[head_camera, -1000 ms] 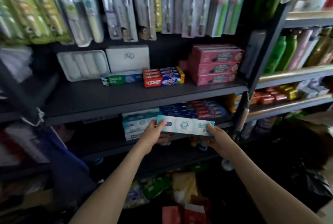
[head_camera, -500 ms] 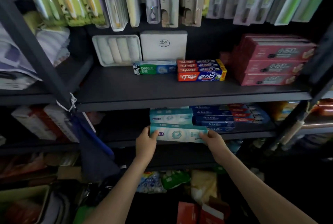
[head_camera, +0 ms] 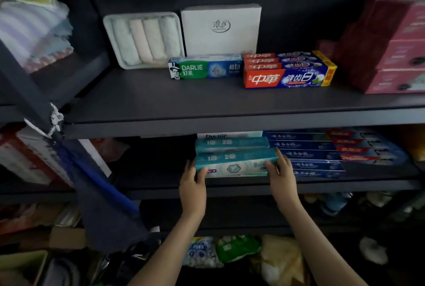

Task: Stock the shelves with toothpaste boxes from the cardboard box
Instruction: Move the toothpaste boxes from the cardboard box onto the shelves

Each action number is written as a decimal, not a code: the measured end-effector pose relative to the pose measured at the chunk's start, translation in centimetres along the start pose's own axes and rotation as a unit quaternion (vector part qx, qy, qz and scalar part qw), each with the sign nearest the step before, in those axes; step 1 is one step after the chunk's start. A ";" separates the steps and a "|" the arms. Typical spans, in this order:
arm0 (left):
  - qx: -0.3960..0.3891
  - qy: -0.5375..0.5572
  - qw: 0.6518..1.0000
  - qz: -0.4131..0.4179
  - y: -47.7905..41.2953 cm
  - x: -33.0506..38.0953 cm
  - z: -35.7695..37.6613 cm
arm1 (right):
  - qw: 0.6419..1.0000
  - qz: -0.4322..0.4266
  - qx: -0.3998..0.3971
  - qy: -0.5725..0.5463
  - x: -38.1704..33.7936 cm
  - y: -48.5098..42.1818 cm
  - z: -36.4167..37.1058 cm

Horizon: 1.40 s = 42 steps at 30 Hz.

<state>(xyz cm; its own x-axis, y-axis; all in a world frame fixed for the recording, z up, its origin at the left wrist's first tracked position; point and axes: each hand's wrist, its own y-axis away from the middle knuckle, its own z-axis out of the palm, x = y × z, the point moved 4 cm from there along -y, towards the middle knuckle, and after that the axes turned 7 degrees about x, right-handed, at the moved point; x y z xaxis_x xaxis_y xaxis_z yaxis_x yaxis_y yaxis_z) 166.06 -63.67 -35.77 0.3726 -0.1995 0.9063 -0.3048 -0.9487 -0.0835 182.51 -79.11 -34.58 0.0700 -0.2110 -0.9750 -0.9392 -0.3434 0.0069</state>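
- Teal-and-white cardboard toothpaste box [head_camera: 233,164] on the lower dark metal shelf [head_camera: 149,182], at the near edge, lying lengthwise left to right, just in front of a matching teal box [head_camera: 231,144]. Cannot tell whether fully seated on the board.
- Left hand [head_camera: 193,184] grasping the left end, thumb on the near face. Right hand [head_camera: 284,174] grasping the right end, fingers reaching over the top.
- Risk 1: very close to the near lip. If let go before being pushed farther in, likely to tip off into the clutter below.
- Risk 2: right fingers squeezed in beside the dark blue toothpaste boxes [head_camera: 308,154] just to the right. Chance of dragging that stack askew on a careless withdrawal.
- Risk 3: too hard a push, and the teal box behind plus the white "Doctor" box [head_camera: 230,135] shoved out of line.
- Count, lower shelf: teal boxes 2 (one in hand), white "Doctor" box 1, dark blue boxes 5 visible, red-topped boxes [head_camera: 358,147] at far right roughly 4, blurred.
- Count, upper dark metal shelf [head_camera: 161,97]: green-and-blue Darlie box [head_camera: 204,70] 1, red-and-blue boxes [head_camera: 287,77] 4, pink boxes [head_camera: 400,56] 3, white square box [head_camera: 220,30] 1, white plastic tray [head_camera: 107,30] 1 with 4 rolled towels [head_camera: 142,37].
- Cardboard supply box: not identifiable in view.
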 end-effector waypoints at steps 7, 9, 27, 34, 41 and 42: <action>0.039 0.109 0.991 0.061 -1.9 -1.7 1.6 | 0.997 -0.077 0.020 0.023 2.3 -1.8 0.8; 0.041 0.133 0.987 0.085 -2.3 -1.8 2.3 | 0.995 -0.089 0.029 0.022 2.7 -2.6 0.7; 0.166 0.008 0.946 0.278 2.6 -0.5 3.4 | 0.987 -0.139 0.041 0.065 3.5 -0.5 -0.2; -0.163 -0.130 0.867 0.453 21.2 0.0 14.6 | 0.951 -0.137 0.192 0.201 10.6 9.6 -15.0; -0.445 -0.244 0.685 0.522 43.4 -6.1 26.3 | 0.879 0.124 0.306 0.343 28.3 26.5 -33.0; -0.476 -0.251 0.651 0.536 47.1 -7.5 27.1 | 0.864 0.169 0.316 0.353 31.0 29.6 -34.8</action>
<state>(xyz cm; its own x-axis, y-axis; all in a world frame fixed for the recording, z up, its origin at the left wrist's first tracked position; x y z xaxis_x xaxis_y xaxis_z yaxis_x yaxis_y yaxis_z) 172.67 -113.50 -57.72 -0.3338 -0.9035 0.2690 -0.9414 0.3343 -0.0453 168.56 -127.67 -56.87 -0.2658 -0.7846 -0.5602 -0.9269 0.3676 -0.0751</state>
